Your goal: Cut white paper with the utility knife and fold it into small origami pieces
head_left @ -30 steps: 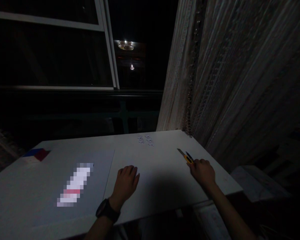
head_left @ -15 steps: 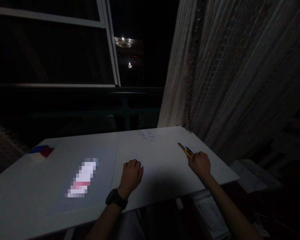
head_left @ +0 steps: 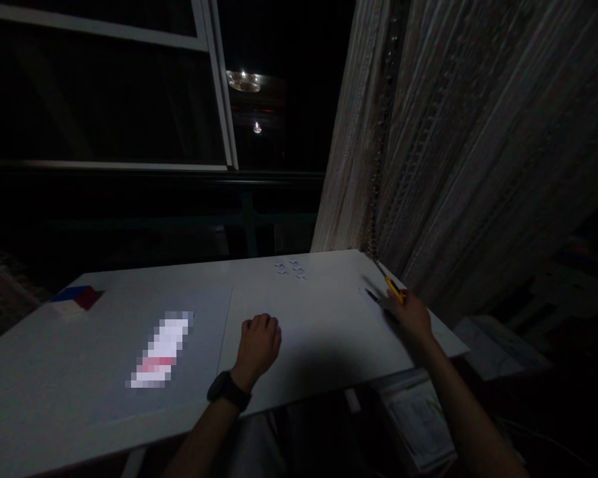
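A yellow utility knife (head_left: 395, 291) is gripped in my right hand (head_left: 414, 318), raised above the right side of the white table (head_left: 319, 318). Its blade points away from me and to the left. Below it, a dark slim pen-like object (head_left: 372, 295) lies on the tabletop, partly in shadow. My left hand (head_left: 259, 342), with a black watch (head_left: 229, 390) at the wrist, rests on the table with fingers curled down. Whatever may be under those fingers is hidden. Several small pieces with dark marks (head_left: 290, 269) lie near the far edge.
A large grey sheet (head_left: 209, 358) covers the left of the table, with a bright blurred-out object (head_left: 162, 345) on it. At the far left sits a blue, red and white block (head_left: 74, 300). A string curtain (head_left: 343, 166) hangs behind the right corner.
My right hand has lifted the utility knife off the table and shifted right, leaving the dark pen-like object behind. My left hand stays in place.
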`<action>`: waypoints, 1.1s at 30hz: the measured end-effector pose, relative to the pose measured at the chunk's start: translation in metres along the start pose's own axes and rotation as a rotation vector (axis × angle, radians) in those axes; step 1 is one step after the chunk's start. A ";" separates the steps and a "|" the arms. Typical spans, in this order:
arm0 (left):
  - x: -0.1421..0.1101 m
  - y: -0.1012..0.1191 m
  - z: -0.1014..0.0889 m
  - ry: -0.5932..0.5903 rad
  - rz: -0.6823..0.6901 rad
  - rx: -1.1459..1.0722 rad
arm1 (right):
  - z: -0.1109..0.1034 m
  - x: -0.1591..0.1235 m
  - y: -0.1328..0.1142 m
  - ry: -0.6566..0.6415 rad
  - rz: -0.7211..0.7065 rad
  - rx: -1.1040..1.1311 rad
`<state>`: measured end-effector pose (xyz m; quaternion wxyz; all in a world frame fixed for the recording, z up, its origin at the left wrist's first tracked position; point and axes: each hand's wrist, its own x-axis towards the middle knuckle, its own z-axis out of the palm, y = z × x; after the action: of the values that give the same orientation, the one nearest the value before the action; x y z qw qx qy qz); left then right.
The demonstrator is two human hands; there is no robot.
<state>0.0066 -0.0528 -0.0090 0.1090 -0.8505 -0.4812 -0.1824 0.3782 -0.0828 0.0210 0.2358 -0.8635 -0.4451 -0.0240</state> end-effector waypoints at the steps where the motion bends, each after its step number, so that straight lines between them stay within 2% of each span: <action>1: 0.001 0.000 -0.001 -0.002 0.003 -0.003 | -0.001 -0.001 0.000 -0.037 0.006 -0.052; 5: 0.003 0.003 -0.002 -0.012 0.018 -0.036 | 0.000 -0.004 0.000 -0.157 0.064 -0.173; 9: 0.003 0.004 -0.001 -0.018 0.048 -0.077 | 0.006 -0.005 0.004 -0.232 0.028 -0.188; 15: 0.000 0.002 0.000 -0.039 0.067 -0.102 | 0.010 -0.010 0.013 -0.205 0.018 -0.204; 19: 0.001 0.003 -0.002 -0.064 0.064 -0.074 | 0.003 -0.014 0.018 -0.234 0.028 -0.229; 21: 0.002 0.005 -0.003 -0.075 0.059 -0.048 | -0.001 -0.018 0.015 -0.207 0.019 -0.227; 23: 0.005 0.007 -0.003 -0.076 0.061 -0.021 | -0.002 -0.026 0.004 -0.160 -0.058 -0.184; 25: 0.008 0.010 -0.003 -0.070 0.056 -0.003 | 0.001 -0.038 -0.012 -0.151 -0.238 -0.102; 28: 0.013 0.012 -0.001 -0.060 0.043 -0.009 | 0.013 -0.059 -0.040 -0.208 -0.500 -0.068; 33: 0.014 0.013 0.003 -0.047 0.006 -0.014 | 0.034 -0.079 -0.063 -0.253 -0.652 -0.122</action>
<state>0.0251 -0.0471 -0.0057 0.0922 -0.8567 -0.4799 -0.1653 0.2759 -0.0969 -0.0046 0.1066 -0.6845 -0.7209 -0.0174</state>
